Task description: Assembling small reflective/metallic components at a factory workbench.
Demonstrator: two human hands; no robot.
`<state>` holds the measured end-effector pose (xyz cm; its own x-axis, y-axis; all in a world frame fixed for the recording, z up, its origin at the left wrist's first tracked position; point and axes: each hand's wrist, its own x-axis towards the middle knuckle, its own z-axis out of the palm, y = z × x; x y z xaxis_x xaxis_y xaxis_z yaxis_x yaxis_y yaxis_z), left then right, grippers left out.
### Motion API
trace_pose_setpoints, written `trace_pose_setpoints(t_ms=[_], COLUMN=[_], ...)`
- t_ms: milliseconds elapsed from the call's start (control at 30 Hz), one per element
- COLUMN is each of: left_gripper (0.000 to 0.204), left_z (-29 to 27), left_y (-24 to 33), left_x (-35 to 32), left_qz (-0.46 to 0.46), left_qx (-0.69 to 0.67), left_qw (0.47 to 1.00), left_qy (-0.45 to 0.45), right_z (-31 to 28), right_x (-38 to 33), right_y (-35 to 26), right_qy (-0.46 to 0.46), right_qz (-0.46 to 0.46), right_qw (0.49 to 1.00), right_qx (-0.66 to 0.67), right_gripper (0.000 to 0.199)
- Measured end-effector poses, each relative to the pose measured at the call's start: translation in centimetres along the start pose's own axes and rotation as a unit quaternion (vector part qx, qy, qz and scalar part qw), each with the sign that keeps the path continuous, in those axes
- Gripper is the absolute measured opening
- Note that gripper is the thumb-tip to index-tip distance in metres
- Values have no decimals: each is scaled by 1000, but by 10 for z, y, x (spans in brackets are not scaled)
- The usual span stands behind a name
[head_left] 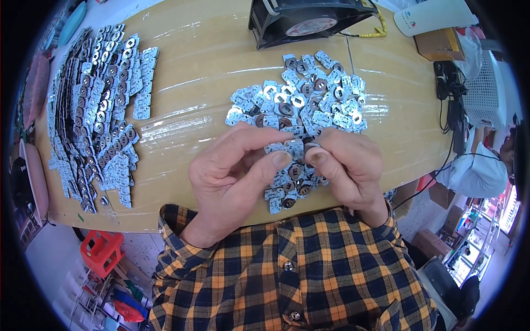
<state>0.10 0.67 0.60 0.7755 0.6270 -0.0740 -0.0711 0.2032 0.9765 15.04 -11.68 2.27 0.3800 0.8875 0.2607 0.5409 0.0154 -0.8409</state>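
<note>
My left hand [234, 176] and my right hand [348, 165] meet over the near edge of a tan table [204, 71]. Between the thumbs and forefingers of both I pinch a small pale-blue circuit board piece [290, 148] with a round metal part. Under and behind my hands lies a loose heap of the same small boards [306, 96]. A few more of them rest just below my fingers [287, 190].
Rows of joined board strips [99, 105] cover the table's left side. A black square fan [303, 19] stands at the far edge, with a white device [433, 15] and cables [450, 94] to the right. A red plastic stool [102, 251] stands on the floor at lower left.
</note>
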Motion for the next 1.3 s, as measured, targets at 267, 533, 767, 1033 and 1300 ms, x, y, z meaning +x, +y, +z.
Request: trace_pose_setpoints(t_ms=[267, 533, 767, 1033, 1300], left_gripper=[20, 21, 20, 22, 17], left_z=[-7, -4, 3, 2, -4], left_y=[1, 1, 2, -2, 0], left_x=[-2, 0, -4, -2, 0], left_qz=[-86, -180, 78, 186, 156], left_qx=[-77, -277, -50, 125, 116], left_qw=[990, 940, 995, 975, 980], left_qy=[-77, -83, -36, -11, -29], right_z=[0, 19, 19, 18, 23], right_x=[-2, -12, -11, -13, -13], right_y=[8, -14, -17, -12, -15], right_qy=[-89, 0, 35, 21, 28], right_qz=[35, 339, 313, 293, 297], right_qw=[989, 718, 838, 873, 879], right_qx=[109, 608, 445, 390, 371], right_gripper=[20, 30, 29, 27, 29])
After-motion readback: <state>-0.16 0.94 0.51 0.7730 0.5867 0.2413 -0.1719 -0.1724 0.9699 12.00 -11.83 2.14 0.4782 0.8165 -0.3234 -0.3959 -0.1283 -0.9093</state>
